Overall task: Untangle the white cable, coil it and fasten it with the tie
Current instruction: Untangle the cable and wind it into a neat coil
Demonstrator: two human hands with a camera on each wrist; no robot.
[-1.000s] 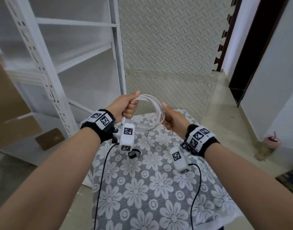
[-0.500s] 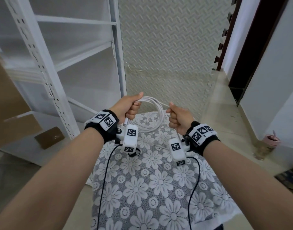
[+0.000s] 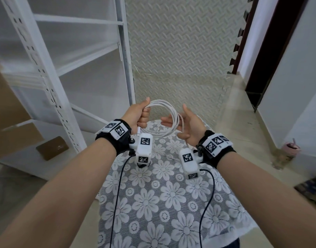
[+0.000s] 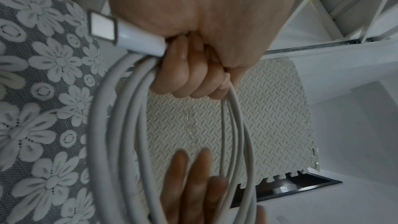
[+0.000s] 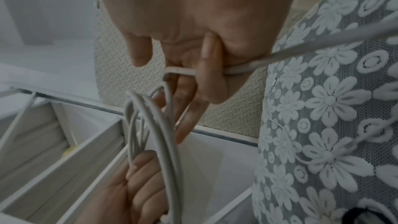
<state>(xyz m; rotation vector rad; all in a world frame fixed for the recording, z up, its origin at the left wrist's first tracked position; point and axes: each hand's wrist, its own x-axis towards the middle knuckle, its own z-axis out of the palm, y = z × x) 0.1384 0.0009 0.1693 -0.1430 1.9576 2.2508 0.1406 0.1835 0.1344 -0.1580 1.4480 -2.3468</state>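
Note:
My left hand [image 3: 141, 115] grips the white cable [image 3: 168, 113], wound into a coil of several loops, at its upper left and holds it above the table's far end. The cable's plug [image 4: 103, 28] sticks out of the bottom of that fist. My right hand [image 3: 185, 124] is at the coil's right side with straight, spread fingers [image 4: 178, 176]. One strand [image 5: 243, 69] crosses its palm behind a finger and trails down to the cloth. A black tie [image 5: 361, 215] lies on the table; in the head view I cannot make it out.
The small table [image 3: 162, 203] has a grey cloth with white flowers. A white metal shelf rack [image 3: 51, 86] and cardboard boxes [image 3: 10, 122] stand at the left. A patterned foam mat [image 3: 180, 59] leans ahead. A pink cup [image 3: 290, 149] stands on the floor at the right.
My right hand, which gripped the coil's right side with curled fingers, has let go and spread its fingers. The left hand has kept its grip on the coil.

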